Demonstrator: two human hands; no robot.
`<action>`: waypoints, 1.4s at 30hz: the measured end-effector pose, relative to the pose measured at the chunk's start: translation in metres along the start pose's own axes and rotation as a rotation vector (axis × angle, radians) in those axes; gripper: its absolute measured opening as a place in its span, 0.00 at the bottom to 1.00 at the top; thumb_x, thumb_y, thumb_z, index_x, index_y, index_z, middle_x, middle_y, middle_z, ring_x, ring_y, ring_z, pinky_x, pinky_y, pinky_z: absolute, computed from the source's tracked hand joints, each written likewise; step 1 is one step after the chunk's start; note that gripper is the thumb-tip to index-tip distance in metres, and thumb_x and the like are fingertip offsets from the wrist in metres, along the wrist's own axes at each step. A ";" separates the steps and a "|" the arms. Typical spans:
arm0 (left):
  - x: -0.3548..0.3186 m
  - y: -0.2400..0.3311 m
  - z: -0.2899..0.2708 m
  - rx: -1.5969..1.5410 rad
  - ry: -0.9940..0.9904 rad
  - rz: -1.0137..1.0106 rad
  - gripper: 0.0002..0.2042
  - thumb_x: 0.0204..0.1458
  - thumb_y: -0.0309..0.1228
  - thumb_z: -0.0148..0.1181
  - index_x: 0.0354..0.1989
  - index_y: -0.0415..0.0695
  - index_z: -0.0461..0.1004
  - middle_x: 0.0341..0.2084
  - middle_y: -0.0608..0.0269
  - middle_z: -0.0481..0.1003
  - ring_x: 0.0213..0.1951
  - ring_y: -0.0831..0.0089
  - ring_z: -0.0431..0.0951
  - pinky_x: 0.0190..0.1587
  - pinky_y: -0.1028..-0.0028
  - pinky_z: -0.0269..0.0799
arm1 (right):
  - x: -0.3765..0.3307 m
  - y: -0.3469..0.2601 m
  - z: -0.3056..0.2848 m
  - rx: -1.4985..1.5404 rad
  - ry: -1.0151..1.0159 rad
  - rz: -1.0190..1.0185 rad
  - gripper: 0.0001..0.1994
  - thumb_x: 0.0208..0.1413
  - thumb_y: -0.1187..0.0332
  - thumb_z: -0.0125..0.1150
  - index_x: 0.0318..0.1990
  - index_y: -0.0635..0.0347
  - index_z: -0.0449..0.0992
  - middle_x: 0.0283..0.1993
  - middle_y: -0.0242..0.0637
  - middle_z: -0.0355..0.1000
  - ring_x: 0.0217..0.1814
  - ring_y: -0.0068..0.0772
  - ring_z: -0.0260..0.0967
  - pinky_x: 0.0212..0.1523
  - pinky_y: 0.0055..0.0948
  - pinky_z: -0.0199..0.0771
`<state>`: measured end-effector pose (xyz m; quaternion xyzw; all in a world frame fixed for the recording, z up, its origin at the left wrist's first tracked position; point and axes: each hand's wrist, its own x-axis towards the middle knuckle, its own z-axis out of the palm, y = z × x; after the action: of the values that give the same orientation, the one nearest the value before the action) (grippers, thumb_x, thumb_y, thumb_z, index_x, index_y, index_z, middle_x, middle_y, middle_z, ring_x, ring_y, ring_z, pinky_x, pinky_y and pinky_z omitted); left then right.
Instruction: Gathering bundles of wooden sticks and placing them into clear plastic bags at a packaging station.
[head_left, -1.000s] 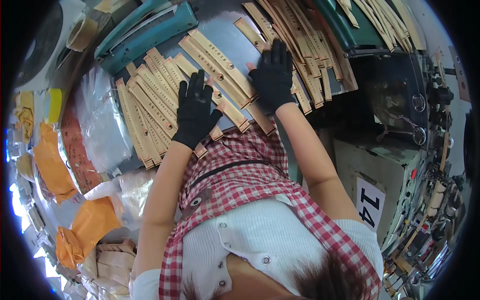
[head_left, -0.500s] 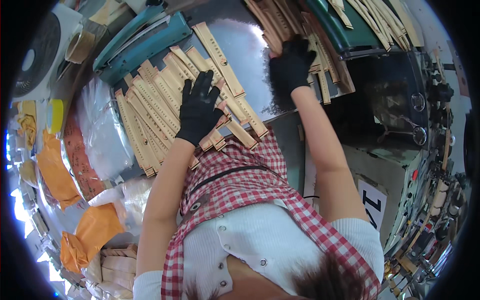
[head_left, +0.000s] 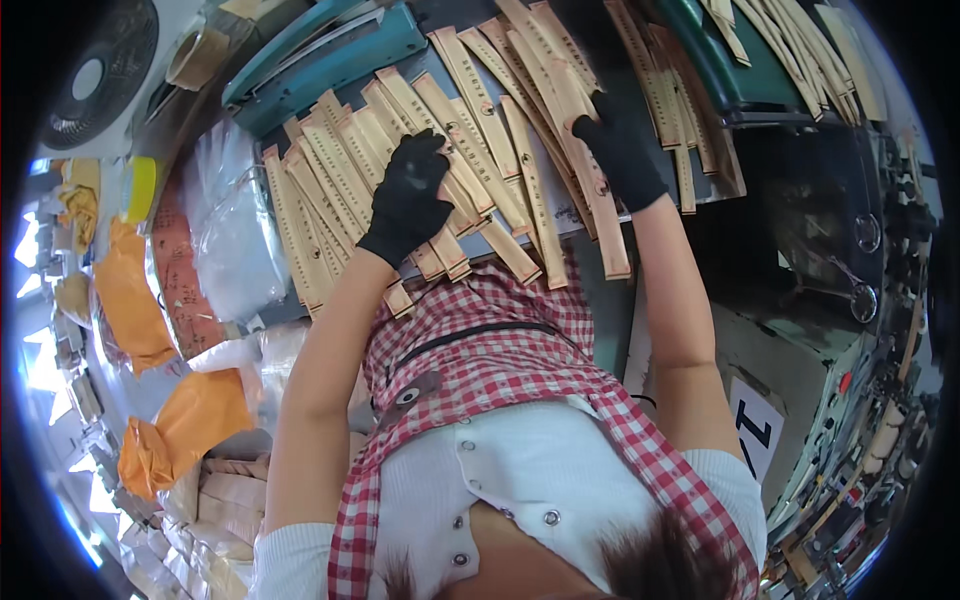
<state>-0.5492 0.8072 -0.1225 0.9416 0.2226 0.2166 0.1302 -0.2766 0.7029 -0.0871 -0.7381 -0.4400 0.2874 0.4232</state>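
My left hand [head_left: 408, 196], in a black glove, rests on a spread of long, narrow beige paper packets [head_left: 330, 170] printed with dark characters. Its fingers are curled around the edge of a packet near the middle. Farther right, my right hand [head_left: 628, 158], gloved alike, closes its thumb and fingers on the side of a long packet [head_left: 565, 95] that lies over several others. That packet's near end sticks out past the table's front edge. Between my hands, more packets [head_left: 478, 95] lie slanted and overlapping. Part of the left fingertips is hidden.
A teal bar-shaped machine [head_left: 330, 65] stands behind the packets. More packets [head_left: 680, 100] lie right of my right hand, and others rest on a green machine [head_left: 705, 50]. Clear plastic bags [head_left: 235, 225] and orange packaging [head_left: 135, 290] are at left, beside a fan [head_left: 92, 75].
My right hand has brought a bunch of packets from the right pile leftward across the bare metal surface. The left hand's spread fingers have curled. The whole view has shifted slightly.
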 end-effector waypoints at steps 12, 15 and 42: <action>-0.012 -0.003 -0.019 0.082 -0.100 0.079 0.13 0.33 0.27 0.63 0.32 0.42 0.75 0.46 0.58 0.73 0.49 0.56 0.72 0.53 0.63 0.68 | -0.036 -0.023 0.042 -0.456 0.414 -0.407 0.21 0.48 0.66 0.61 0.49 0.67 0.68 0.52 0.55 0.64 0.54 0.56 0.62 0.54 0.42 0.64; -0.016 0.006 -0.021 0.056 -0.134 -0.110 0.16 0.37 0.31 0.63 0.37 0.41 0.75 0.49 0.56 0.71 0.51 0.55 0.70 0.54 0.61 0.66 | -0.056 -0.014 0.063 -0.602 0.021 -0.535 0.24 0.46 0.62 0.61 0.49 0.66 0.68 0.57 0.53 0.62 0.61 0.56 0.57 0.61 0.48 0.54; 0.028 0.037 0.013 0.159 -0.128 -0.082 0.32 0.45 0.35 0.60 0.61 0.43 0.61 0.60 0.48 0.60 0.61 0.51 0.60 0.64 0.56 0.53 | 0.023 0.049 -0.002 -0.938 0.351 -0.313 0.21 0.48 0.59 0.58 0.50 0.53 0.70 0.61 0.53 0.59 0.63 0.59 0.53 0.59 0.55 0.54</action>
<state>-0.5074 0.7864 -0.1120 0.9509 0.2687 0.1322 0.0776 -0.2445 0.7106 -0.1309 -0.8108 -0.5488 -0.1350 0.1525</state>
